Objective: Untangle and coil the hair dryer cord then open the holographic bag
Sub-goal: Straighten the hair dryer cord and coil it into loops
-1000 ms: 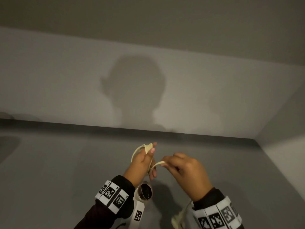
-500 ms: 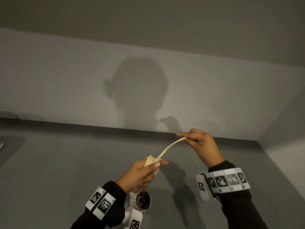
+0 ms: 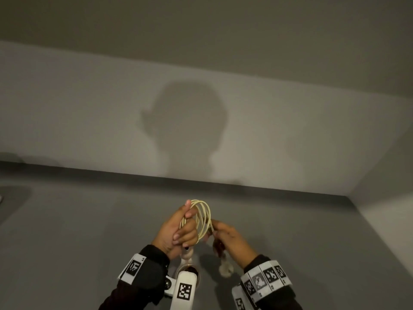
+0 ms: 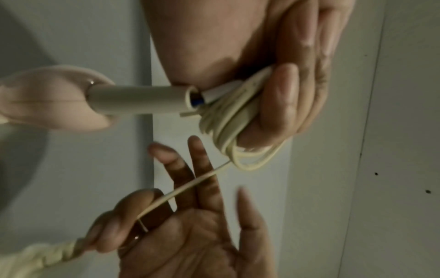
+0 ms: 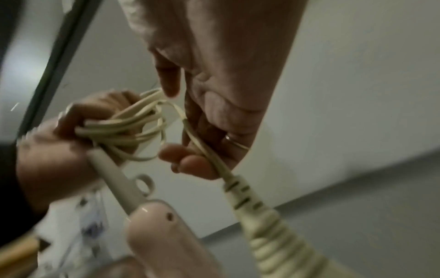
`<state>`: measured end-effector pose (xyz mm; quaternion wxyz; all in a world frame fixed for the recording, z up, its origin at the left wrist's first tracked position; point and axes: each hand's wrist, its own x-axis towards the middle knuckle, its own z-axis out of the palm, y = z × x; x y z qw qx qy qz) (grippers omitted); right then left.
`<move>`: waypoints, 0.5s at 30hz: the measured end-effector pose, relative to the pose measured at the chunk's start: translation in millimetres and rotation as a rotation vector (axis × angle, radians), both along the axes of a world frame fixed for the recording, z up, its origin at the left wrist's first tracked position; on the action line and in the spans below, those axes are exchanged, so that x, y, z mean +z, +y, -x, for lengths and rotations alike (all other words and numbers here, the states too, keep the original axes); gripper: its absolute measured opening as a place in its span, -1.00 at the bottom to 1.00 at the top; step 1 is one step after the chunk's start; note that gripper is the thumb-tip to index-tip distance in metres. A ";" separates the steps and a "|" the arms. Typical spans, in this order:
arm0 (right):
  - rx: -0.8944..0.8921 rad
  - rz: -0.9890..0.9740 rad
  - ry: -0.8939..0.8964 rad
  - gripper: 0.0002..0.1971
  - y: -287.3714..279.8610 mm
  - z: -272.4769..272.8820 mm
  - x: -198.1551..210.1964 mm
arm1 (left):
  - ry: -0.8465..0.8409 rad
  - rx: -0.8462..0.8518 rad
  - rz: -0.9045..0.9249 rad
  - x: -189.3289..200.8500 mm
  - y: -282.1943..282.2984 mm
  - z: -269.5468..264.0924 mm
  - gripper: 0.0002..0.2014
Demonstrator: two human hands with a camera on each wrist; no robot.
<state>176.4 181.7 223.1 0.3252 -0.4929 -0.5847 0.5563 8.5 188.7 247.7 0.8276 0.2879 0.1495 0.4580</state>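
while the left hand (image 3: 176, 233) holds its fingers curled tight round a bundle of loops of the thin cream flat hair dryer cord (image 3: 202, 217), the right hand (image 3: 228, 238) sits just to the right of it, touching the bundle's near right edge. in the right wrist view its thumb and lower fingers pinch the last free run of cord just above the ribbed cream plug end (image 5: 259, 222), and the other fingers stand straight and loose. the coil stands upright, its ring rising above the left fist toward the far wall (image 3: 89, 108). the pale pink hair dryer (image 5: 166, 235) hangs below the left hand by its grey cord sleeve, over the grey table (image 3: 67, 242).

the coming move turns on that short free run: it goes from the coil's lower right edge down and right into the right hand's pinch, so the right hand is the nearer one to lay it. judging by how little slack is left, the coiling looks almost done. the holographic bag is not in view in any camera.
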 end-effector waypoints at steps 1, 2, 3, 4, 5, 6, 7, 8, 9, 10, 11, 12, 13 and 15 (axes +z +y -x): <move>-0.003 0.069 0.114 -0.63 -2.2 0.8 1.3 | -0.012 -0.005 0.005 -0.7 1.1 0.3 -0.63; 0.011 0.121 0.184 -0.49 -3.8 2.0 2.9 | -0.017 -0.014 0.007 -0.7 1.9 -0.1 -0.63; 0.038 0.152 0.225 -0.33 -5.4 3.6 3.7 | -0.022 -0.025 0.007 -0.7 2.7 -1.1 -0.63; 0.063 0.154 0.239 -0.21 -5.7 6.0 5.1 | -0.026 -0.037 0.009 -0.1 3.4 -2.9 -0.62; 0.087 0.140 0.235 -0.14 -5.5 9.4 7.0 | -0.034 -0.050 0.015 0.4 4.4 -5.0 -0.62; 0.109 0.112 0.215 -0.11 -4.7 12.8 7.7 | -0.044 -0.060 0.020 1.2 5.4 -7.2 -0.61; 0.125 0.093 0.194 -0.10 -3.3 17.4 8.1 | -0.058 -0.067 0.025 1.5 6.8 -9.4 -0.61; 0.134 0.084 0.186 -0.13 -3.2 21.7 8.6 | -0.071 -0.074 0.027 1.6 8.2 -10.7 -0.61; 0.132 0.099 0.201 -0.18 -3.0 25.3 7.7 | -0.077 -0.081 0.025 1.2 9.7 -11.4 -0.61; 0.119 0.122 0.231 -0.25 -3.6 28.6 6.5 | -0.073 -0.090 0.019 0.8 11.2 -11.7 -0.60; 0.098 0.138 0.260 -0.34 -5.2 31.2 6.0 | -0.057 -0.094 0.010 -0.3 12.3 -11.5 -0.60; 0.071 0.133 0.264 -0.43 -6.8 33.3 5.2 | -0.024 -0.086 0.003 0.3 12.4 -11.4 -0.59; 0.042 0.113 0.241 -0.52 -8.0 35.7 5.5 | 0.027 -0.063 -0.004 0.9 12.4 -11.1 -0.58; -0.044 0.046 0.156 -0.62 -7.5 39.9 9.5 | 0.199 0.029 -0.054 5.1 10.3 -10.0 -0.58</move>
